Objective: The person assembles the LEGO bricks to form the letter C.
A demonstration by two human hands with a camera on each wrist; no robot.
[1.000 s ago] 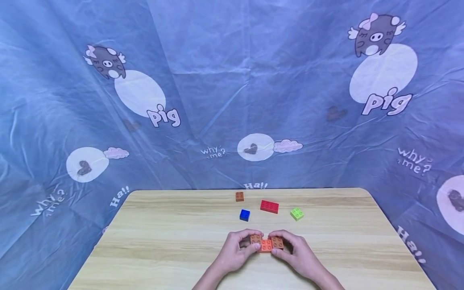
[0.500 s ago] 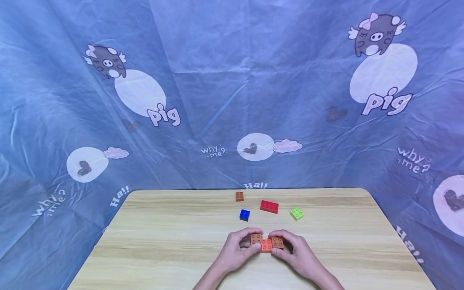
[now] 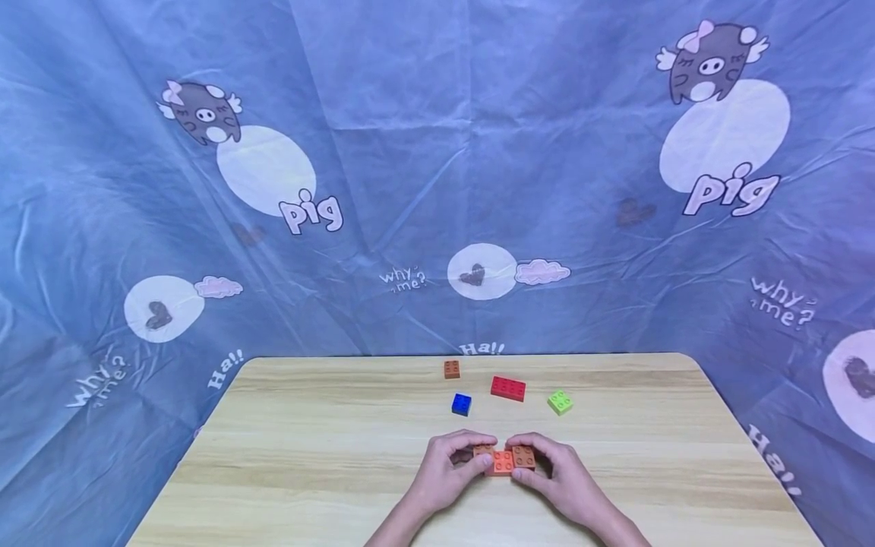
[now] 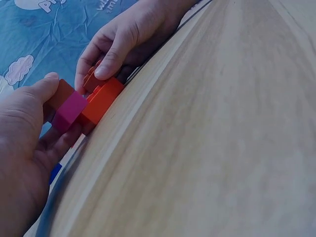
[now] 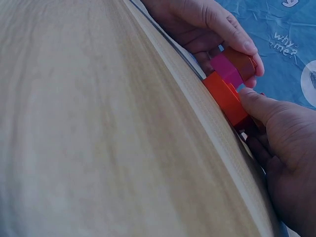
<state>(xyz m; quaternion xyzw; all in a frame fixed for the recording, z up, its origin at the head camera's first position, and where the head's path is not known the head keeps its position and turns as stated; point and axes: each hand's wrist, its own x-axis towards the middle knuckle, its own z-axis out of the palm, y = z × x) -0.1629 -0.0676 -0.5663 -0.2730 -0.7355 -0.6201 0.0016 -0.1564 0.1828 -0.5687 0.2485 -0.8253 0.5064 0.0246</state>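
Observation:
My left hand (image 3: pixel 447 467) pinches a brown toy building brick (image 4: pixel 61 93) joined to a magenta brick (image 4: pixel 70 111). In the left wrist view this pair is tilted, close against the end of an orange brick (image 4: pixel 102 102) low over the table. The right hand (image 3: pixel 560 475) has its thumb and fingers around a second brown brick (image 3: pixel 523 456), which sits on the right part of the orange brick. Studs on the orange brick's left part show between the hands in the head view, where the left thumb and fingers cover much of the left brown brick.
Beyond the hands on the wooden table (image 3: pixel 307 441) lie a blue brick (image 3: pixel 461 404), a long red brick (image 3: pixel 508 388), a lime green brick (image 3: pixel 560 402) and another brown brick (image 3: pixel 452 369). Blue printed cloth (image 3: pixel 383 190) hangs behind the table and at both sides.
The brown brick in my left hand has tilted, so less of its studded top shows. My right hand and the orange brick have stayed almost still.

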